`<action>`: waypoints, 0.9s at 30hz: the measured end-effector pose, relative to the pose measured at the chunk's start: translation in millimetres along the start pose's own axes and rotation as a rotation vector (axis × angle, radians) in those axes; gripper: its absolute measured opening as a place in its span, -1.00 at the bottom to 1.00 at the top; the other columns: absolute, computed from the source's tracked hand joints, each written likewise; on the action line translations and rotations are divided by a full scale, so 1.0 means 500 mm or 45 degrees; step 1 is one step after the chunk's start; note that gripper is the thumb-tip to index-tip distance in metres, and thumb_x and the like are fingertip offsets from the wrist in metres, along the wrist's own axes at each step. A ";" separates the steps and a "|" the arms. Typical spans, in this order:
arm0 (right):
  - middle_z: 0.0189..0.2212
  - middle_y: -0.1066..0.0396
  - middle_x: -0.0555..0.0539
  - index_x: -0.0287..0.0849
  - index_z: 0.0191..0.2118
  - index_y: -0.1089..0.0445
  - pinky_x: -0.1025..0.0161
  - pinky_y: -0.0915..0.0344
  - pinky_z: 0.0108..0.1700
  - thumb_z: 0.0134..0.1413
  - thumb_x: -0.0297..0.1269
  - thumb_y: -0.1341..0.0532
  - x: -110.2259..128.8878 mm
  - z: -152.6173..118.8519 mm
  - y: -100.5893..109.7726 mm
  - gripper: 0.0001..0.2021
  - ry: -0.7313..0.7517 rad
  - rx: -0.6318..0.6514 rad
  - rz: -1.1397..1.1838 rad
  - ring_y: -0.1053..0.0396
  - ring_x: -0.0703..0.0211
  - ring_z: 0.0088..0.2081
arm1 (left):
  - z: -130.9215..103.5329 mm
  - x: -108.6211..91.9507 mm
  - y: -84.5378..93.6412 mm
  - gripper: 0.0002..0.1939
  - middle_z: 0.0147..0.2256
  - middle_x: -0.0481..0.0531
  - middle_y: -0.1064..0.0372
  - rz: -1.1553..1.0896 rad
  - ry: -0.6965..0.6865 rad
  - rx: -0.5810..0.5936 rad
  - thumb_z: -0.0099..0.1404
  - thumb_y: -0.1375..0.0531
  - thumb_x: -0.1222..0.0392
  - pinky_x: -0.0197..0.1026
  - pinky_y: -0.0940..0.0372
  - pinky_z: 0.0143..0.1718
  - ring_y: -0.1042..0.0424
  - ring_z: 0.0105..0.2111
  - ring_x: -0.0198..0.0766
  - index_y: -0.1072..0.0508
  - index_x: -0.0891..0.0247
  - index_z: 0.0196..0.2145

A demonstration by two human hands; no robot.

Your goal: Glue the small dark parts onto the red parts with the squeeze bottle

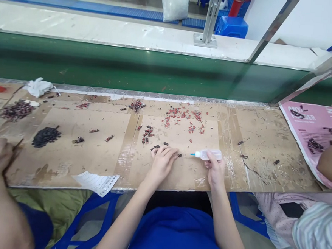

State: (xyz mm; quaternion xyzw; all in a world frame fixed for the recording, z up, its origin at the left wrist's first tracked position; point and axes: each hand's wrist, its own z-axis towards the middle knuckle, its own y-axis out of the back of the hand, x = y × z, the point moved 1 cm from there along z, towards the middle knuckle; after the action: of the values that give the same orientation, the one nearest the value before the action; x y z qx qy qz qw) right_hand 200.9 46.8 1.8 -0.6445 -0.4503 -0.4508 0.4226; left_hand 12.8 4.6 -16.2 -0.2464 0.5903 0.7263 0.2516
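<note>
My left hand (162,161) rests on the cardboard-covered table (190,179), its fingers closed around a small dark part (179,155) that sticks out at the fingertips. In my right hand (215,169) is a clear squeeze bottle (211,155), lying nearly level with its blue needle tip (192,154) pointing left, a short gap from the dark part. Small dark pieces (155,147) lie just beyond my left fingers. Farther back are a cluster of red and black parts (147,134) and scattered red pieces (175,111).
Black pieces (46,136) and a mixed pile (17,110) lie at left, near a white glove (39,87). A paper slip (97,182) overhangs the front edge. Co-workers' arms reach in at both sides; a pink sheet (305,128) lies right. A green barrier (115,68) runs behind.
</note>
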 end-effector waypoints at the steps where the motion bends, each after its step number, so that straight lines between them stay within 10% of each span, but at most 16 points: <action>1: -0.70 -0.26 0.09 -0.18 -0.60 -0.32 0.35 -0.05 -0.62 -0.29 -0.05 -0.38 -0.001 -0.005 -0.004 -0.67 0.024 0.007 -0.053 -0.11 0.37 -0.67 | 0.000 0.001 0.000 -0.82 -0.19 0.09 -0.56 -0.022 0.013 -0.005 0.29 -0.18 0.29 0.03 -0.06 -0.03 -0.38 -0.08 -0.06 -0.51 0.14 -0.16; 27: -0.55 -0.47 -0.04 -0.22 -0.51 -0.45 0.24 -0.33 -0.39 -0.14 -0.10 -0.33 -0.020 -0.014 -0.030 -0.75 0.194 0.110 -0.310 -0.38 0.16 -0.49 | 0.020 0.000 0.006 -0.90 -0.35 0.06 -0.59 -0.205 0.191 0.072 0.16 -0.28 0.23 0.15 -0.05 0.06 -0.44 -0.10 -0.01 -0.55 0.11 -0.32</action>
State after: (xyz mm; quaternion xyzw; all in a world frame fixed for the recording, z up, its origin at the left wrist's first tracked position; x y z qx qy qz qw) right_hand 183.4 41.6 -4.1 -0.5302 -0.5108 -0.5265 0.4251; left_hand 10.2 13.8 -12.3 -0.3394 0.6061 0.6663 0.2710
